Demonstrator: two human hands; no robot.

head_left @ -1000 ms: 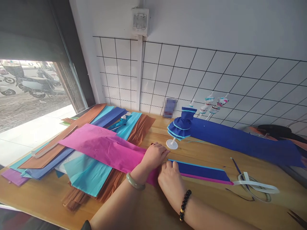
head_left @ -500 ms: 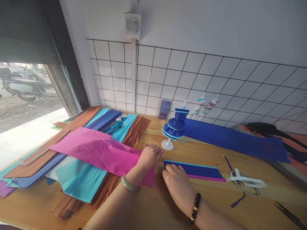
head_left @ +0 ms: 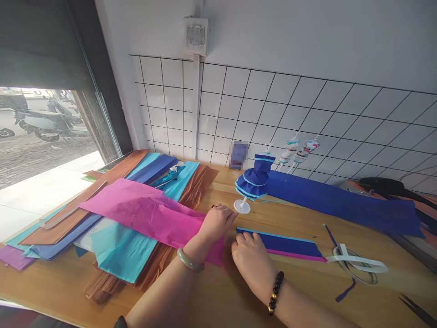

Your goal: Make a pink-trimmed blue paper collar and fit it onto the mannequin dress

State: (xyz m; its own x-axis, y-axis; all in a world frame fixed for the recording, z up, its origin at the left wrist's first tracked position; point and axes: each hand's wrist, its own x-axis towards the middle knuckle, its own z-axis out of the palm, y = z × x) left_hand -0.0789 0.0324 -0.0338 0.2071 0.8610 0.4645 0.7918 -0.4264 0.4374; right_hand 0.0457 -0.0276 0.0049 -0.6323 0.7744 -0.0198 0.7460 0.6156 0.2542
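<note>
My left hand (head_left: 216, 224), with a pale green bangle at the wrist, lies over the right end of a pink paper sheet (head_left: 136, 205). Its fingers are drawn together and point right; anything between them is hidden. Close beside it, my right hand (head_left: 253, 255), wearing a black bead bracelet, has its fingers curled over the left end of a blue paper strip (head_left: 290, 242). Light blue edging runs along the strip's top and pink along its bottom. Behind my hands stands a small dress form in a ruffled blue dress (head_left: 256, 177) on a white round base (head_left: 242, 207).
Stacked brown, blue and turquoise papers (head_left: 126, 255) spread on the left. A long blue sheet (head_left: 327, 200) lies at the back right. Coiled white tape (head_left: 362, 262) and scissors (head_left: 416, 310) are at the right. Two small patterned forms (head_left: 289, 150) stand by the wall.
The view has shifted slightly, so most things appear a little further right. Both hands keep nearly the same pose and place beside the papers.
</note>
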